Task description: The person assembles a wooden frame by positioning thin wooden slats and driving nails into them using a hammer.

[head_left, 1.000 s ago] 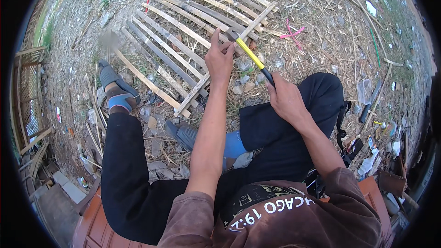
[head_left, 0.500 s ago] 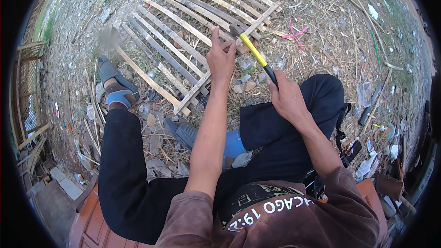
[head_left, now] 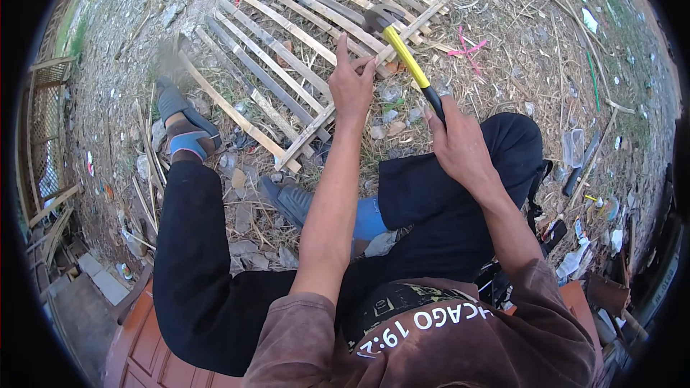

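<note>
While the person sits on the littered ground with legs stretched forward, the right hand (head_left: pixel 460 147) is wrapped tight around the black grip of a claw hammer with a yellow shaft and dark steel head (head_left: pixel 406 57). Its long axis runs up and to the left from that fist, so the head hangs just above the near-right corner of a flat lattice panel of pale split-bamboo slats (head_left: pixel 287 50). The left hand (head_left: pixel 352 86) reaches straight ahead and rests at the same corner, fingers pinched loosely together with the index raised; whether they grip a small nail is too fine to tell. That hand lies just left of and slightly nearer than the hammer head, the two close but not touching, and it is the one closer to the slats.

The panel is rough and dry, long thin strips crossed by a few diagonal battens, lying tilted across straw, dead leaves and scraps of plastic. A pink plastic strip (head_left: pixel 467 49) lies on the straw to the right of the hammer. A grey slip-on shoe with a blue sock (head_left: pixel 183 126) sits beside the panel's near-left edge, and a second grey shoe (head_left: pixel 291 201) points toward it under the left forearm.
</note>
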Demonstrator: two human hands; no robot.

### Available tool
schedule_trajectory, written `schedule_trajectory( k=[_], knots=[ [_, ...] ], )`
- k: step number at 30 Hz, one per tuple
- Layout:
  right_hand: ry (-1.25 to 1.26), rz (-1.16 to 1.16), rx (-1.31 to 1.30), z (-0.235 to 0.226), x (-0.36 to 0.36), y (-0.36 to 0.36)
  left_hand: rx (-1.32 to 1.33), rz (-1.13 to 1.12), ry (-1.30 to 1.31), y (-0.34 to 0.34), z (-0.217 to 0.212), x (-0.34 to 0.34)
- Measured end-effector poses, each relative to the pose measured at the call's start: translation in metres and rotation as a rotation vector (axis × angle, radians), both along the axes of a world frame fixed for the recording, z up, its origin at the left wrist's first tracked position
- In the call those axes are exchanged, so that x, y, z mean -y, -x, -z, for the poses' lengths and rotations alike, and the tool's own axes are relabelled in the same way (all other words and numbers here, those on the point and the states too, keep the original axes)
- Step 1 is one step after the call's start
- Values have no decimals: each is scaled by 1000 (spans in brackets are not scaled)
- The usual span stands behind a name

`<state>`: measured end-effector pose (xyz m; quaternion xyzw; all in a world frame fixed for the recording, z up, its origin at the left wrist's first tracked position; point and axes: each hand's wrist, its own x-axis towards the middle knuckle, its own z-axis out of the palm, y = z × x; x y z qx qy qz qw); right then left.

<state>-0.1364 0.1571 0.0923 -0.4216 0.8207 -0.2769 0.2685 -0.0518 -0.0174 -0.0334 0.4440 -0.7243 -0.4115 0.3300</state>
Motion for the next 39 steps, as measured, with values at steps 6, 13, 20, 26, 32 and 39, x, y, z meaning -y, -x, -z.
schedule_trajectory(
  k=[6,13,20,26,32,39],
  knots=[
    [37,-19,-57,26,-9,3,163,182,161,-7,-12,0],
    [11,-40,-42,5,-6,8,365,142,363,-50,3,2],
    [89,18,-59,-2,0,5,278,97,278,-53,9,0],
    [33,-176,-132,-11,6,4,370,102,273,-56,9,-5],
    [101,-70,-124,-13,5,13,324,93,307,-51,8,-2],
    [-29,418,1120,10,-31,28,320,96,304,-52,5,-3]
  ],
)
